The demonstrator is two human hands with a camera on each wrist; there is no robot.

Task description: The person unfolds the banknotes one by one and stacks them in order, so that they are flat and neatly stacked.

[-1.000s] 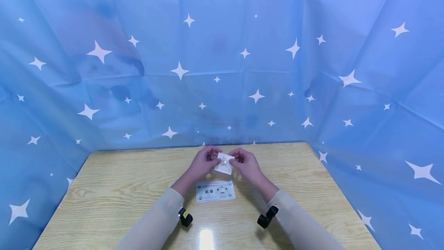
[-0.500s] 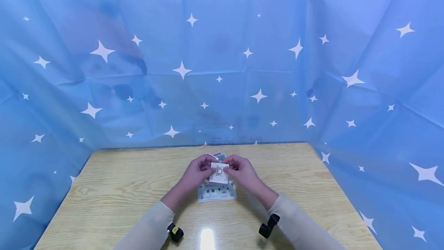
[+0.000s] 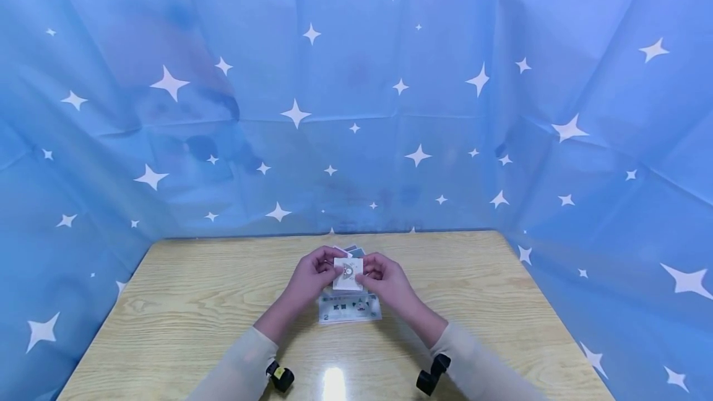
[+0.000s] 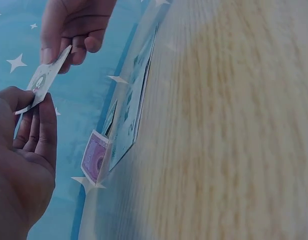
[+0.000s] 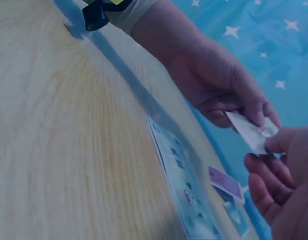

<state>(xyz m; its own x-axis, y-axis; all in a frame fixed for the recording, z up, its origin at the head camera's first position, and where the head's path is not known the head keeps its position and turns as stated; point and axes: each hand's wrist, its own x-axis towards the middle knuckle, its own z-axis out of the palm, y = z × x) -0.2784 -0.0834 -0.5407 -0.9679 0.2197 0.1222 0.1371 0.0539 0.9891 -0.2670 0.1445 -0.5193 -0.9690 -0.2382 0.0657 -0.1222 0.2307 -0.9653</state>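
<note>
Both hands hold a small, near-square piece of white printed paper [image 3: 348, 274] with a cartoon figure on it, raised off the table. My left hand [image 3: 314, 277] pinches its left edge, thumb on top and fingers beneath, as the left wrist view shows. On the opposite edge my right hand [image 3: 386, 278] pinches it the same way. Below the hands lies a pale green play banknote [image 3: 350, 314] marked 2, perhaps more than one layer thick; its far edge is partly covered in the head view. Just beyond it are a small purple printed piece [image 4: 95, 157] and a teal piece [image 5: 237, 217], overlapping.
A wood-grain table [image 3: 211, 302] carries these papers. Blue cloth [image 3: 356, 79] with white stars hangs along its back and sides. Small black devices [image 3: 280, 376] are strapped to both wrists. Light glares on the table's near part.
Hands and paper have come nearer the person and slightly left, now over the far edge of the banknote. The small pieces behind, hidden a second ago, show beyond the hands.
</note>
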